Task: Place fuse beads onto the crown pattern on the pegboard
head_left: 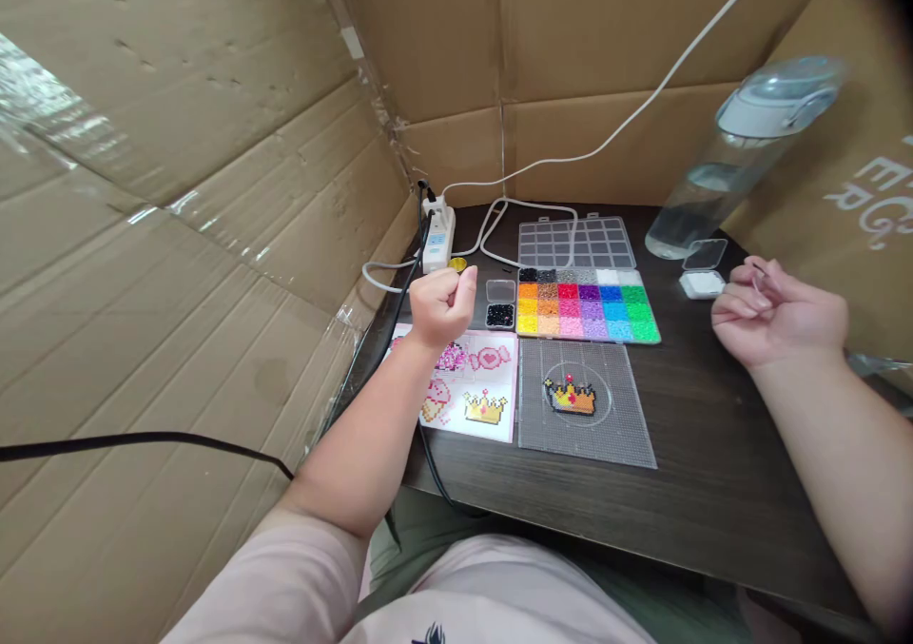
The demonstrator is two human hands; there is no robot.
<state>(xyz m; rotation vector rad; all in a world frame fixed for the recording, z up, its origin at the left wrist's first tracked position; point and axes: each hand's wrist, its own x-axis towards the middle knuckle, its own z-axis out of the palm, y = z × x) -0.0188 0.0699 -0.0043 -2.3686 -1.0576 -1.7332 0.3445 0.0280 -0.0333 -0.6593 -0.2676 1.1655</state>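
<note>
My left hand [443,306] is closed in a fist, raised over the printed pattern sheet [503,425]; nothing shows sticking out of it. On the right, my right hand [781,311] is turned palm up with curled fingers. A thin dark bit shows at its fingertips, too small to name. Nearest to that hand is a small clear box with white contents [703,285], its lid open. Between my hands lies a clear pegboard [628,435] bearing a yellow and orange bead crown [571,396]. Behind it stands an open bead case [589,306] with many colours.
A small box of black beads [500,315] sits left of the case. At the back left are a white power strip [437,235] and cables. A tilted-looking water bottle [734,168] stands back right. Cardboard walls [442,54] enclose the dark table [713,492].
</note>
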